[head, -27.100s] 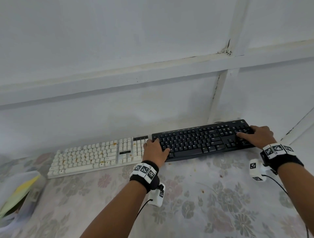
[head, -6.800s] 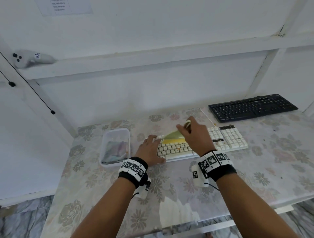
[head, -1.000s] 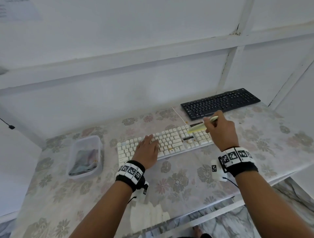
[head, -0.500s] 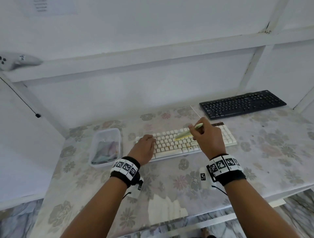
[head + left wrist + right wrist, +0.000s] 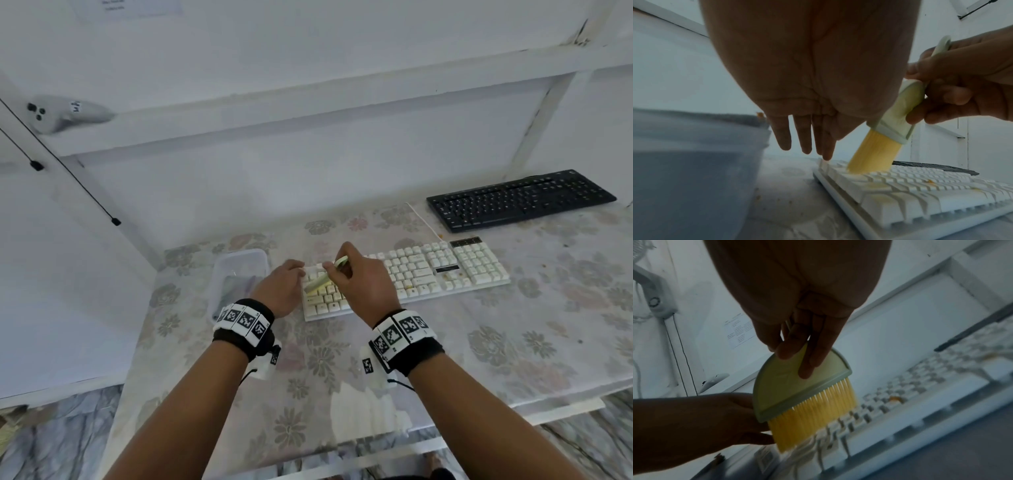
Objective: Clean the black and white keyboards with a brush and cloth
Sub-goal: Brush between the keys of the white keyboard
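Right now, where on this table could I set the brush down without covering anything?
Bare tablecloth lies right of the right hand, in front of the white keyboard. Another strip lies between that keyboard and the black keyboard. Crowded: both hands, brush and plastic container bunch at the white keyboard's left end.

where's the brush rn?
In the head view the brush is left of centre, gripped by the right hand, bristles on the left end of the white keyboard, beside the left hand.
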